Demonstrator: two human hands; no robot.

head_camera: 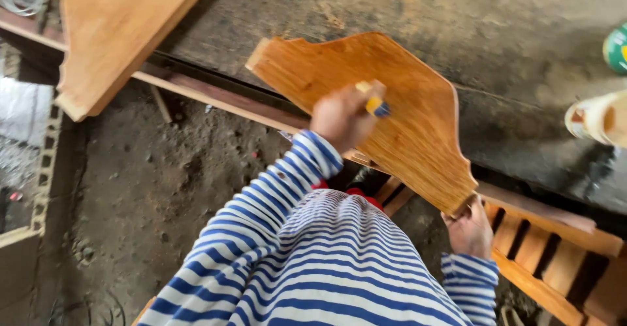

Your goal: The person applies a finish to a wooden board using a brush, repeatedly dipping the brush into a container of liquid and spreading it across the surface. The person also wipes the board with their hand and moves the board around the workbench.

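Note:
A shaped, glossy orange-brown wooden board [392, 110] with a curved outline lies tilted across the edge of a dark, dirty worktop [496, 32]. My left hand [339, 117] is closed around a small brush with a yellow and blue handle [374, 100], held over the middle of the board. My right hand [470, 231] grips the board's near lower corner from below. Both arms are in blue-and-white striped sleeves.
A second, longer wooden board [117, 25] rests at the top left. A pale open can [594, 120] and a green container [617, 48] stand at the right edge. A slatted wooden frame [542, 254] lies at the lower right. Dirt floor [150, 189] is on the left.

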